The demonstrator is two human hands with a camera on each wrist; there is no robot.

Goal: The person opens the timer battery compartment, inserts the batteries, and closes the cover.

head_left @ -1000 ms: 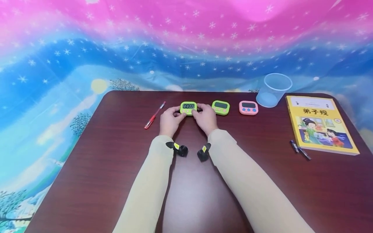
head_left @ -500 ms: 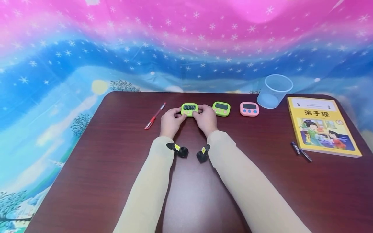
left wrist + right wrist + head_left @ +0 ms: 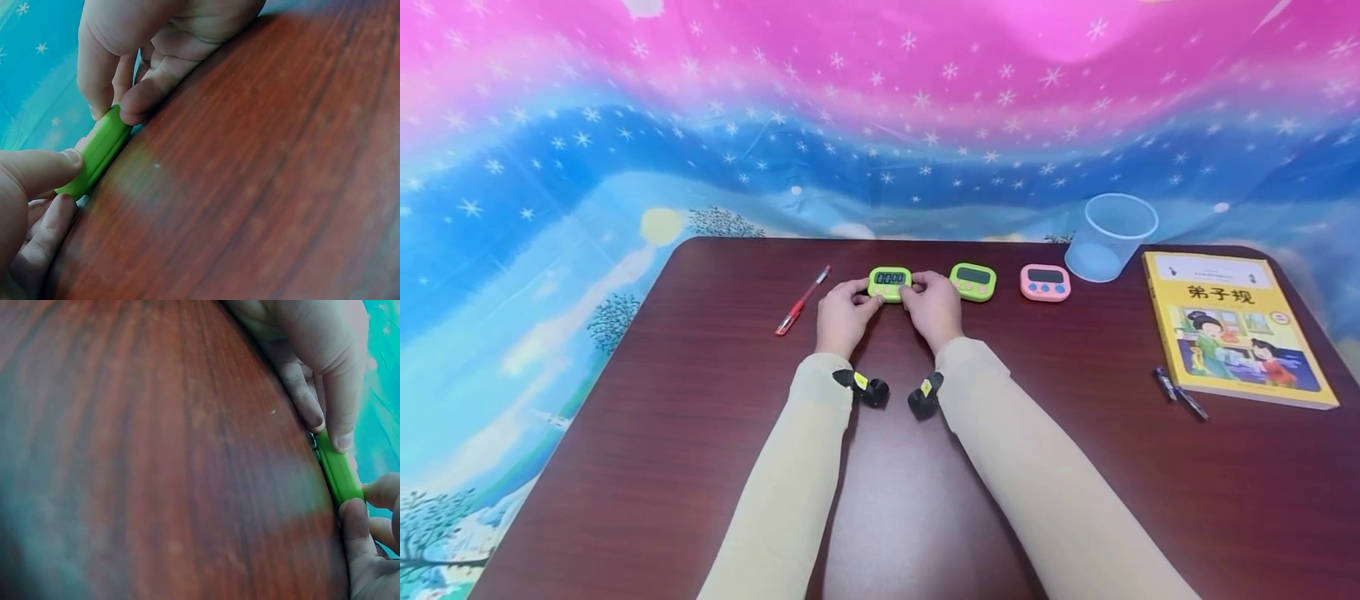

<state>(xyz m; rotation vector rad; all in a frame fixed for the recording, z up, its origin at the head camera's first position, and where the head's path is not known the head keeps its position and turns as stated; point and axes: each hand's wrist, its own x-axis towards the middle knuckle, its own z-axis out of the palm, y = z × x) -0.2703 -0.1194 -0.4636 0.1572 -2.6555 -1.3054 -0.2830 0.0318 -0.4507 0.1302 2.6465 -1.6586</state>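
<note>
Both hands are at a green digital timer (image 3: pixel 890 284) with zeros on its lit display. My left hand (image 3: pixel 842 314) pinches the timer's left end between thumb and fingers. The right end is pinched by my right hand (image 3: pixel 936 310). From the left wrist view, the timer's near edge (image 3: pixel 100 153) appears low against the table, with fingertips at both ends. The right wrist view shows the same green edge (image 3: pixel 337 469) between the two thumbs. Just right of the right hand lies another green timer (image 3: pixel 973 282) with a dark display. The fingers behind the held timer are mostly hidden.
A red pen (image 3: pixel 803 302) lies left of the hands. Further right are a pink timer (image 3: pixel 1045 283), a clear plastic cup (image 3: pixel 1096 250) and a yellow book (image 3: pixel 1232 329). Dark pen-like pieces (image 3: pixel 1180 393) lie by the book. A printed cloth (image 3: pixel 880 125) hangs behind the table (image 3: pixel 662 467).
The whole head view has shifted slightly right and down. Hands and timer stay in the same arrangement, and the display still reads zeros.
</note>
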